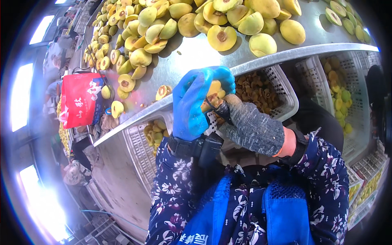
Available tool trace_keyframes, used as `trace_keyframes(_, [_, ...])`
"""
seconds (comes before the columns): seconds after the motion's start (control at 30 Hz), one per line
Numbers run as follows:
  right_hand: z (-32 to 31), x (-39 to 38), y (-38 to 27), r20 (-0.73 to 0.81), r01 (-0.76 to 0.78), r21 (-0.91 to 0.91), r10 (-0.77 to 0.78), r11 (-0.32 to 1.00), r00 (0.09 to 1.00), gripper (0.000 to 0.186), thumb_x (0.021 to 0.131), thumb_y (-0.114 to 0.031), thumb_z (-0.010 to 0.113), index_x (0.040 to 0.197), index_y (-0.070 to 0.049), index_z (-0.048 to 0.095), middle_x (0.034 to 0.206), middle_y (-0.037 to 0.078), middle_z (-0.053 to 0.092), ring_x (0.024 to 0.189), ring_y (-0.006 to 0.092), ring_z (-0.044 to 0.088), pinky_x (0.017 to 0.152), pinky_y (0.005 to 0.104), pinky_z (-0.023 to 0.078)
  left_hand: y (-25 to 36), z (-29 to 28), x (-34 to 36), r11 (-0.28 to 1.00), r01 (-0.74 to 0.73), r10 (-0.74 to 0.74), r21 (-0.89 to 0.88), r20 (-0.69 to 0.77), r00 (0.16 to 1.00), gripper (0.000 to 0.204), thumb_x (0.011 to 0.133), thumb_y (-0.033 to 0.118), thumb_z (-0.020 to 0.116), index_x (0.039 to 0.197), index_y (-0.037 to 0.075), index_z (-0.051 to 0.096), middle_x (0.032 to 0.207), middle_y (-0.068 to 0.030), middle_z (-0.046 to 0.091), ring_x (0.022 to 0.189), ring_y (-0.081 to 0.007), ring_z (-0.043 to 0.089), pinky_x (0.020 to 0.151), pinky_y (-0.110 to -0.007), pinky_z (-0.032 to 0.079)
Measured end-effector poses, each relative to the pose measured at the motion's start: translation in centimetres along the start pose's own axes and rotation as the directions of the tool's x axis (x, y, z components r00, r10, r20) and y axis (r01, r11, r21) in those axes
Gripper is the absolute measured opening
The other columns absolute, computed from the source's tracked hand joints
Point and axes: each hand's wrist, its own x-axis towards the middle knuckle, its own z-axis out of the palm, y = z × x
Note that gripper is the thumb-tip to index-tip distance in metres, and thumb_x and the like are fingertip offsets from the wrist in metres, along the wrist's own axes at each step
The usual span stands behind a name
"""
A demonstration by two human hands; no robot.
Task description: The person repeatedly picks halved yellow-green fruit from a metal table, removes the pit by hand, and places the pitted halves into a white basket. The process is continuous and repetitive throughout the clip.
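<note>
My left hand [192, 100], in a blue rubber glove, is closed around a yellow peach half [215, 90] with a brown centre, just over the metal table's front edge. My right hand [255, 126] wears a grey knit glove and is closed on a small dark-handled pitting tool [222, 111]. The tool's thin end meets the cut side of the peach; its tip is hidden. Many halved yellow peaches [222, 37] lie on the metal table [188, 57] beyond my hands, some with their pits showing. One cut half [163, 92] rests near the table edge, left of my left hand.
Below the table edge stands a white crate [288, 96] of brown pits and scraps. Peach halves fill part of another white crate [141, 151] at left and one [355, 102] at right. A red bag [81, 100] sits at the table's left end. Other people are farther left.
</note>
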Motion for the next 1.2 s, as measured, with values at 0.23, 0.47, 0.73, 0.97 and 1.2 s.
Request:
trace_keyframes(0.23, [-0.4, -0.5, -0.7, 0.188, -0.276, 0.178, 0.243, 0.944, 0.952, 0.034, 0.089, -0.017, 0.064, 0.115, 0.0, 0.052, 0.089, 0.023, 0.066, 0.077, 0.0422, 0.067, 0.063, 0.0458, 0.053, 1.8, -1.3, 0.5, 0.962, 0.262, -0.274, 0.084, 0.217, 0.937, 0.032, 0.095, 0.025, 0.061, 0.105, -0.005, 0.066, 0.103, -0.016, 0.069, 0.093, -0.0236, 0.067, 0.086, -0.037, 0.054])
trace_keyframes(0.47, [-0.6, -0.8, -0.4, 0.404, -0.4, 0.381, 0.239, 0.833, 0.883, 0.054, 0.09, -0.013, 0.067, 0.136, -0.002, 0.043, 0.083, 0.006, 0.064, 0.064, 0.0131, 0.066, 0.057, 0.0249, 0.053, 2.0, -1.5, 0.3, 0.939, 0.316, -0.341, 0.136, 0.258, 0.904, 0.028, 0.093, 0.02, 0.064, 0.104, -0.005, 0.067, 0.099, -0.015, 0.069, 0.09, -0.0215, 0.067, 0.085, -0.036, 0.054])
trace_keyframes(0.73, [-2.2, 0.0, -2.4, 0.609, -0.644, 0.419, 0.327, 0.64, 0.722, 0.062, 0.091, -0.015, 0.065, 0.142, -0.002, 0.034, 0.067, 0.005, 0.062, 0.047, 0.0133, 0.06, 0.041, 0.023, 0.047, 1.8, -1.5, -0.1, 0.96, 0.276, -0.279, 0.051, 0.264, 0.923, 0.025, 0.093, 0.017, 0.065, 0.105, -0.004, 0.067, 0.099, -0.0135, 0.07, 0.088, -0.0198, 0.067, 0.082, -0.033, 0.054])
trace_keyframes(0.97, [-1.7, -0.7, -1.1, 0.739, -0.748, 0.523, 0.221, 0.409, 0.637, 0.034, 0.087, -0.016, 0.069, 0.114, -0.003, 0.053, 0.075, 0.006, 0.06, 0.05, 0.0131, 0.057, 0.042, 0.0261, 0.048, 2.2, -1.7, -0.1, 0.936, 0.322, -0.351, 0.14, 0.342, 0.872, 0.027, 0.092, 0.021, 0.068, 0.103, -0.004, 0.068, 0.098, -0.0132, 0.07, 0.086, -0.0185, 0.067, 0.079, -0.032, 0.055])
trace_keyframes(1.2, [-3.4, -0.1, -2.0, 0.783, -0.725, 0.454, 0.157, 0.518, 0.602, 0.033, 0.088, -0.021, 0.07, 0.111, -0.005, 0.053, 0.079, 0.007, 0.062, 0.056, 0.0128, 0.06, 0.047, 0.025, 0.049, 1.5, -0.7, -0.6, 0.923, 0.262, -0.162, -0.281, 0.334, 0.929, 0.036, 0.097, 0.026, 0.061, 0.114, -0.006, 0.061, 0.1, -0.0137, 0.066, 0.092, -0.0219, 0.066, 0.082, -0.035, 0.056])
